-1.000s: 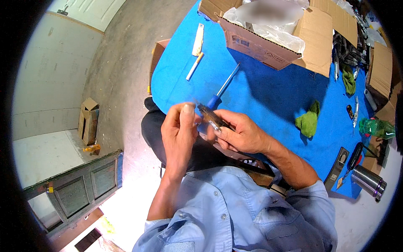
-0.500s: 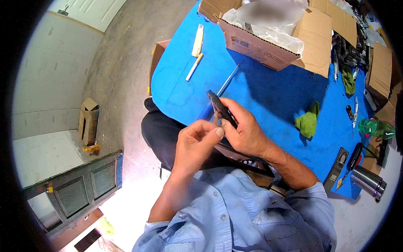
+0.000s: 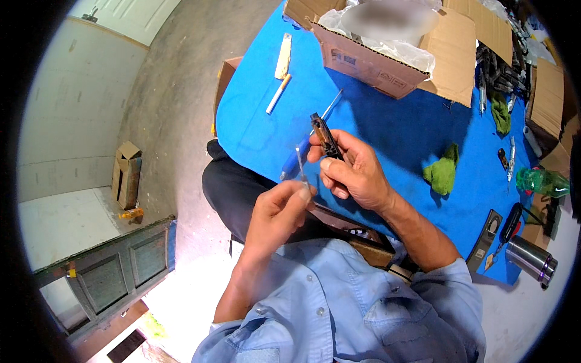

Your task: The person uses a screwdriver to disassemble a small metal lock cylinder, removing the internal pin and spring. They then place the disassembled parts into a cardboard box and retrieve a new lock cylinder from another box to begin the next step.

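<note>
In front of my chest, my right hand (image 3: 362,175) is closed round a slim black housing (image 3: 327,137), hollow along one face with brownish metal inside. It points up and away from me. To its left and a little lower, my left hand (image 3: 277,213) pinches a thin metal strip (image 3: 301,164) upright between thumb and fingertips, apart from the housing. The strip is slightly blurred, and its exact kind does not show. Behind my hands lies a screwdriver (image 3: 291,162) with a blue handle and a thin shaft, on the blue-covered table (image 3: 257,130).
Toward the far left of the table lie a cigarette (image 3: 278,94) and a pale flat strip (image 3: 283,55). An open cardboard box (image 3: 375,68) lined with plastic stands at the back. Rightward are a green cloth (image 3: 443,172), a green bottle (image 3: 543,183) and a steel flask (image 3: 531,261).
My left hand has drawn back from the black housing with the thin strip between its fingers. The housing has turned in my right hand, so its hollow face shows.
</note>
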The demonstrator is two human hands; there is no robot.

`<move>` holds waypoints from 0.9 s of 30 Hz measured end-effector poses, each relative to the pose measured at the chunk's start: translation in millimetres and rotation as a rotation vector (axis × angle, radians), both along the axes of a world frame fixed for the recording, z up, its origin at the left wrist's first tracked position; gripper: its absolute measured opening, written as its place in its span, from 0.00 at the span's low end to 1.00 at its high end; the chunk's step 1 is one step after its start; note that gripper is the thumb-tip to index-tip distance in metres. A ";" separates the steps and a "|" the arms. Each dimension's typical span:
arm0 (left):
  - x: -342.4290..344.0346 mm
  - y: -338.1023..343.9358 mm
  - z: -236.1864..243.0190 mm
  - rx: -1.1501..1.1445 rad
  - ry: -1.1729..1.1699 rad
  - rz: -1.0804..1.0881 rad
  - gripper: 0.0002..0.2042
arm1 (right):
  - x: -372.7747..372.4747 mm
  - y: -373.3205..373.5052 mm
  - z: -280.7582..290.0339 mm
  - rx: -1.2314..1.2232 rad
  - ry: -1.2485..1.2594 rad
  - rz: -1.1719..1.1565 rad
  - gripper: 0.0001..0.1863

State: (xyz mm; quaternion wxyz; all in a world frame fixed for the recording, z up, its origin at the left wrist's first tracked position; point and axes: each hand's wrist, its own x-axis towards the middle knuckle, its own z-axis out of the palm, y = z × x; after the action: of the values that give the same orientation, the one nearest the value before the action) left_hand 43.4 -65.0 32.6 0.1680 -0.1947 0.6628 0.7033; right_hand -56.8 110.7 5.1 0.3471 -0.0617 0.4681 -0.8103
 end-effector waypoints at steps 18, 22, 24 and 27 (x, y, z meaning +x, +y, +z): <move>13.7 -0.1 2.7 -0.133 0.018 0.127 0.23 | -3.6 0.1 -11.9 -0.009 0.025 -0.077 0.19; 12.7 7.5 0.6 -0.093 0.026 0.178 0.24 | -0.9 -0.2 -9.3 -0.006 0.046 0.017 0.20; 10.5 6.7 -0.1 -0.052 0.009 0.149 0.24 | 1.2 -0.8 -6.5 0.013 0.046 0.040 0.19; 11.7 -0.8 -3.8 0.130 -0.044 0.128 0.21 | 2.3 0.2 -2.8 0.032 0.038 -0.007 0.18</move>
State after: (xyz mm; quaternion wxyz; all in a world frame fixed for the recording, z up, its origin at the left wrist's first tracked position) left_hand 55.1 -65.7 28.8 0.1496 -0.2409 0.5979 0.7498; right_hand -54.5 110.9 2.3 0.3364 -0.0700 0.4876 -0.8026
